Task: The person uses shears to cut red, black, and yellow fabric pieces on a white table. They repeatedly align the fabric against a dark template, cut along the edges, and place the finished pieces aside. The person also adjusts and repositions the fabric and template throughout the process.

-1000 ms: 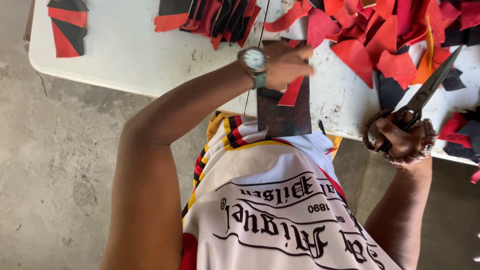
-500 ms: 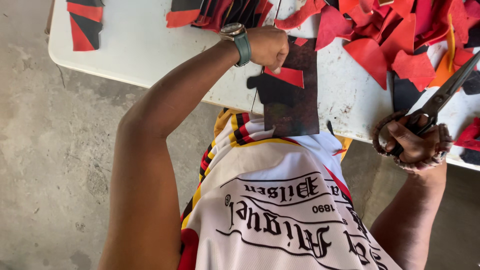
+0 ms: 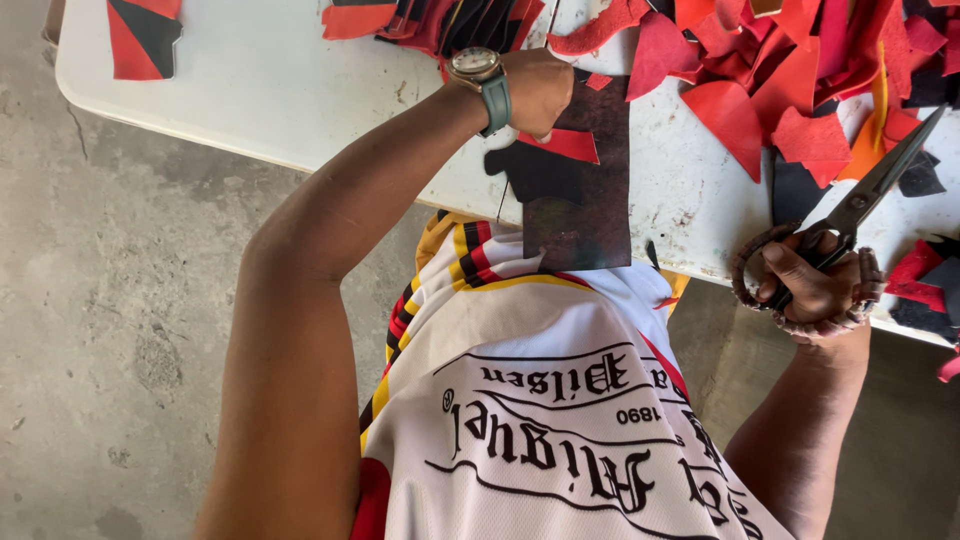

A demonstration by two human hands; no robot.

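A white table with a scuffed, stained top and rounded corners stands on a bare grey concrete floor, cracked and blotched. The left hand reaches across the table, fingers curled together in a loose fist pressing down on a dark rectangular sheet; the near end of that sheet hangs over the table's near edge, above the person's white printed shirt. A small red strip lies on the sheet just below the fist, and a watch with a teal strap sits on that wrist. At the right, the right hand has its fingers clamped through the cord-wrapped handles of large scissors, whose blades are closed and point up to the far right, off the table's near edge. A heap of red scraps with some orange and black pieces covers the far right of the table. More red and black pieces lie at the far edge, and one red-and-black piece sits at the far left corner.
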